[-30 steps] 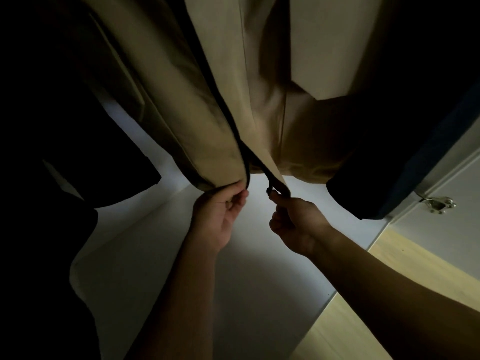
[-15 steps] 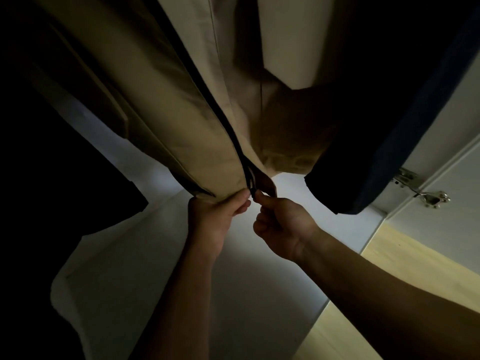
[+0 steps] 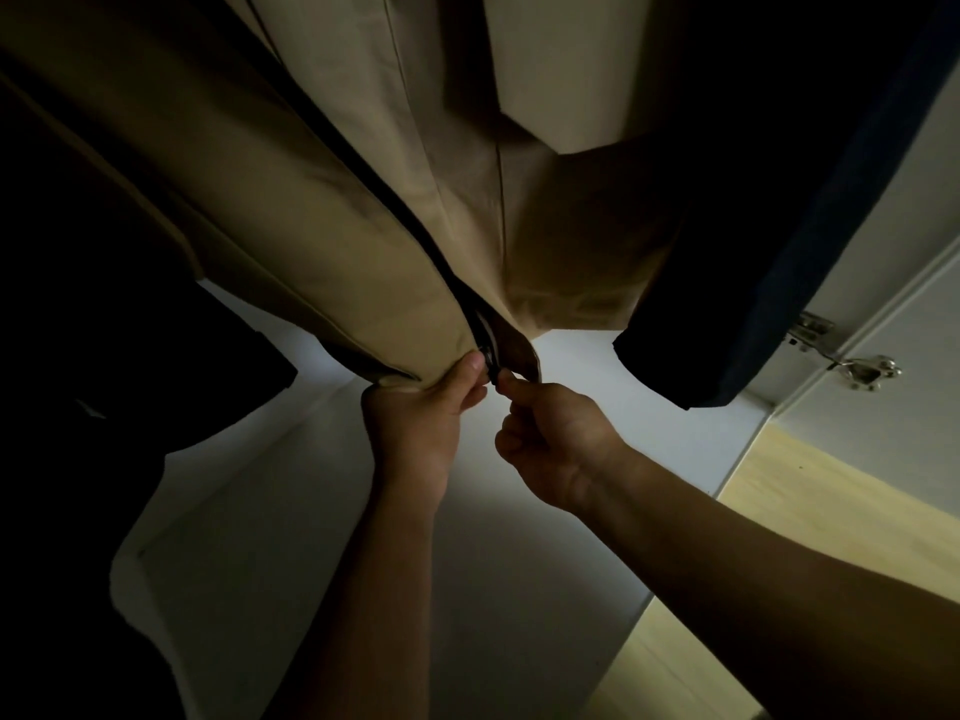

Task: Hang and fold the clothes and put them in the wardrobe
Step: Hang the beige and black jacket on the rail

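Head view, looking along a row of hanging clothes. Light is poor.

Tan jacket (image 3: 322,241) hangs in the middle, its front open at the bottom, with a black zipper (image 3: 483,345) running down one edge to the hem. Left hand (image 3: 415,433) grips the hem of the jacket panel on my left — fingers curled round the cloth, thumb pressed on the front just beside the zipper's lower end. Right hand (image 3: 550,449) is just beside it, fingers (image 3: 511,379) pinched narrow on something small and dark at the foot of the zipper. It is too dim to tell whether that is the slider or the pin. The two hands nearly touch.

Navy garment (image 3: 779,283) hangs to the right of the jacket, and a black garment (image 3: 130,356) hangs to the left, deep in shadow.

Below — white wardrobe floor (image 3: 519,589), brightest between my forearms. Metal hinge (image 3: 862,368) sits on the door frame at right, with pale wooden floor (image 3: 831,511) beneath it.
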The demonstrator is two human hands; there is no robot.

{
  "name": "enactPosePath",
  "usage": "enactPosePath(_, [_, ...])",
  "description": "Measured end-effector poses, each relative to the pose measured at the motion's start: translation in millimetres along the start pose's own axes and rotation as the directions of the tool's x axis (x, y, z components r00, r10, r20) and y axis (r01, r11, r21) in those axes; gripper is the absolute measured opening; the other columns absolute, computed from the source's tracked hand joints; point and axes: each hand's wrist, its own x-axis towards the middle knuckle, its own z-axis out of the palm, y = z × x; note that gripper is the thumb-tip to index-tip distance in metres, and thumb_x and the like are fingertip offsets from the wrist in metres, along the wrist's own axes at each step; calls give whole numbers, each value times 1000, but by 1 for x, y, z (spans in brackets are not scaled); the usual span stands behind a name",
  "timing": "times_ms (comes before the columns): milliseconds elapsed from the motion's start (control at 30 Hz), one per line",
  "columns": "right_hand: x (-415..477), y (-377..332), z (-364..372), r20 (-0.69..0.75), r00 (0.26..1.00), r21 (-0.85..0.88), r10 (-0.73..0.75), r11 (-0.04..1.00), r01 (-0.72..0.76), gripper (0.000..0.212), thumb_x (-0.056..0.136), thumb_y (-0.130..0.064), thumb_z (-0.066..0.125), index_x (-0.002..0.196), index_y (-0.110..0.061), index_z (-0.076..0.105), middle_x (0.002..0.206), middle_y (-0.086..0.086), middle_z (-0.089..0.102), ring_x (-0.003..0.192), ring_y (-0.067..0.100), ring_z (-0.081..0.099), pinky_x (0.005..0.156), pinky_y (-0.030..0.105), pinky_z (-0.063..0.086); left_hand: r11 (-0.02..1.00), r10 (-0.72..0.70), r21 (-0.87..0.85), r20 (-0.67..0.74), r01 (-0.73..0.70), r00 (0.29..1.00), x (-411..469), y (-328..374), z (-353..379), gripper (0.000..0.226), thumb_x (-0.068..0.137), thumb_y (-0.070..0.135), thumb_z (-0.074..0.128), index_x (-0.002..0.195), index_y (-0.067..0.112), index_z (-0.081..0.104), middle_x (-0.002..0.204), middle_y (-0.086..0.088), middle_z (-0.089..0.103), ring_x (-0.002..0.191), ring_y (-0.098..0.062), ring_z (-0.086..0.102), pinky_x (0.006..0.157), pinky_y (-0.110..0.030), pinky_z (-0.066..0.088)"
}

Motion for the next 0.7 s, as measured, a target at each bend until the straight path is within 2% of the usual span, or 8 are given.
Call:
enactPosePath(133, [0,1,2,-16,1000,2,-5,1000,5,11,92,-2,68,98,-8,61,53,-3,32,47,9,27,45,24,31,1000,18,4,9,-18,1000,1,-2,-1,22,77,6,85,68,26,78,81,-3,78,75,-25,77,72,-39,63])
enactPosePath(367, [-3,2,6,-23,1000,6,-18,1000,18,12,92,-3,68,90,-9,58,50,-4,32,44,9,28,46,25,31,986,77,152,-7,-75,997,1,-8,-2,20,73,14,89,77,26,74,78,7,77,74,-19,77,82,-50,60])
enactPosePath(500, [-4,3,7,-17,999,-16,-29,999,29,9,93,-5,67,95,-7,59,52,-4,31,46,10,27,47,26,30,982,121,151,-53,-112,991,0,-7,0,17,76,16,86,69,27,75,74,2,77,71,-19,77,78,-49,62])
enactPosePath(633, [-5,2,8,-32,999,-10,-32,999,32,9,94,-5,67,99,-7,60,50,-4,29,45,10,26,46,25,29,973,137,192,-27,-129,990,2,-7,0,26,79,17,84,69,40,77,77,8,77,74,-17,77,82,-49,61])
enactPosePath(700, [-4,2,8,-40,999,-13,-34,999,33,8,94,-5,67,98,-6,61,48,-5,30,45,10,26,46,25,29,967,134,223,-21,-126,991,2,-10,0,13,79,20,84,72,28,77,77,7,77,74,-15,77,82,-48,61])
